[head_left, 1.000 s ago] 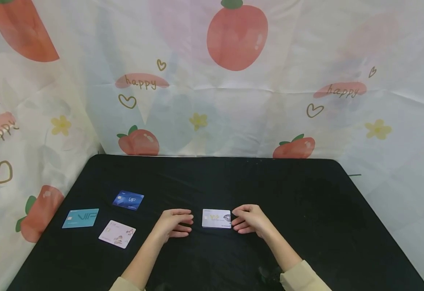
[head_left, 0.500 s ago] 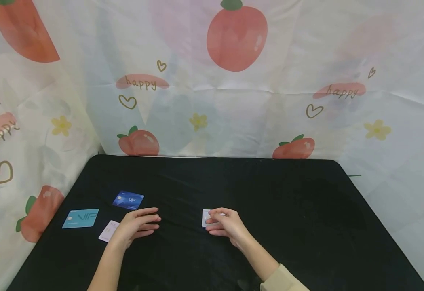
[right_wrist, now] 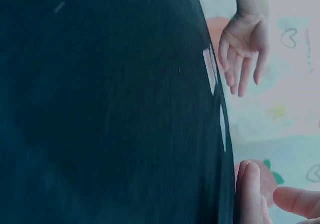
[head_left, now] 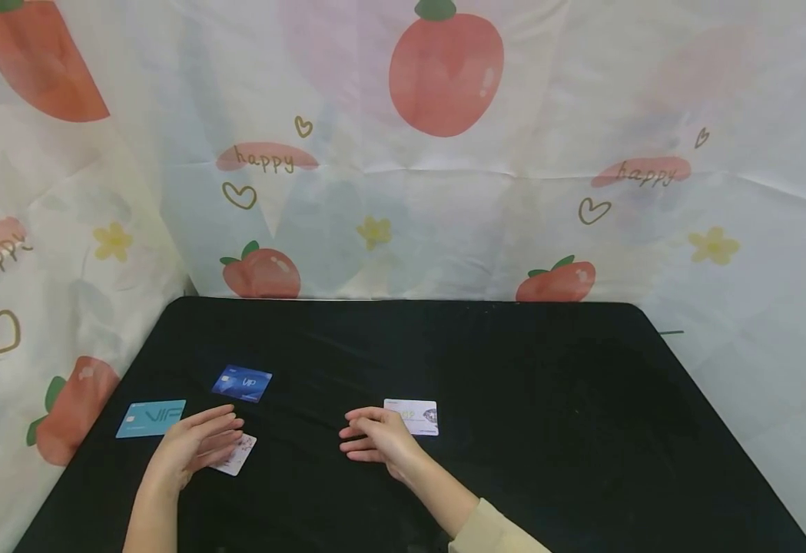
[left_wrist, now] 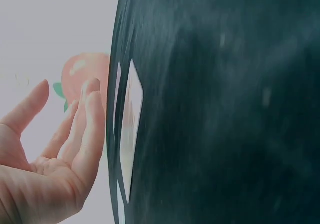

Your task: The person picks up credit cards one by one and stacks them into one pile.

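Observation:
My left hand (head_left: 191, 447) hovers palm-inward with extended fingers over the pale pink card (head_left: 239, 458), covering much of it in the head view. Beside its fingers lies a teal VIP card (head_left: 141, 421), and beyond them a blue VIP card (head_left: 243, 383). In the left wrist view, the hand (left_wrist: 55, 154) is raised above the table, its palm holding nothing. My right hand (head_left: 378, 439) overlaps the left end of a white VIP card (head_left: 422, 418), which lies flat on the table. Its fingers are relaxed, pointing left, with nothing between them.
A black cloth-covered table (head_left: 548, 430) spans the foreground. A pale curtain (head_left: 444, 223) printed with fruit, hearts and "happy" hangs directly behind its back edge and along the left side.
Both hands have swept left. My left hand has gone from the table's middle to over the pink card; the right has crossed the white card from its right end. The cards stay put.

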Motion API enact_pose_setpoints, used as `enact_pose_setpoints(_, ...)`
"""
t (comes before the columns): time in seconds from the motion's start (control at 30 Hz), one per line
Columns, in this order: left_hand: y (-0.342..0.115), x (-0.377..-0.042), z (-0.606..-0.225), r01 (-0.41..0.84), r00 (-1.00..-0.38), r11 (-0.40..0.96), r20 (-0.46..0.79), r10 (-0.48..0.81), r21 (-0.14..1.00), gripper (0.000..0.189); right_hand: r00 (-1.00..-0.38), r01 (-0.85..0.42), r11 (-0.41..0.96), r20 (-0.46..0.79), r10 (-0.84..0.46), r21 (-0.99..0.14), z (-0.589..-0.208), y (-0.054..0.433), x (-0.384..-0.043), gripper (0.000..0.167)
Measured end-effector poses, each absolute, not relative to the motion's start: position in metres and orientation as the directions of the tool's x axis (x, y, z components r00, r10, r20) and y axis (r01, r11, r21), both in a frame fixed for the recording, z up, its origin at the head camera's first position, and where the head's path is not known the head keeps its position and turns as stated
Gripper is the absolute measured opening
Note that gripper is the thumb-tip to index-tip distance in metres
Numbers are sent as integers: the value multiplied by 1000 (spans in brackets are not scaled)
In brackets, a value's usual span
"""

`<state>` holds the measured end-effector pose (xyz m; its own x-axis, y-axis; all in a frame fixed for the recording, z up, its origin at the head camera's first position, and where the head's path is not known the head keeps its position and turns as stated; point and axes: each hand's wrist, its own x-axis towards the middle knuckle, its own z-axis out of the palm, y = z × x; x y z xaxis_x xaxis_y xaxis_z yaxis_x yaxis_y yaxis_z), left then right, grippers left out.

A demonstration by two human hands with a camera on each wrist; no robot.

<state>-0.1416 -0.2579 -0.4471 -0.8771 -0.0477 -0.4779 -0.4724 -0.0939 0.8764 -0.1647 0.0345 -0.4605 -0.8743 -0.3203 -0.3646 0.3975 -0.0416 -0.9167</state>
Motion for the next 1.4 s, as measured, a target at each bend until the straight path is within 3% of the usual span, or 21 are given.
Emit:
enact_pose_setpoints(0.9,-320,-133,-461,-536,-819,-43,-532,-216,843,78,-828,490,-69,-440,-347,-869,-468,-38,-138,23)
enact_pose_setpoints(1.4,-328,-132,-464,-577,-796,-62,-577,-183,815,75,-787,548,-122,-460,-412,-828,-474,-58,-133,27)
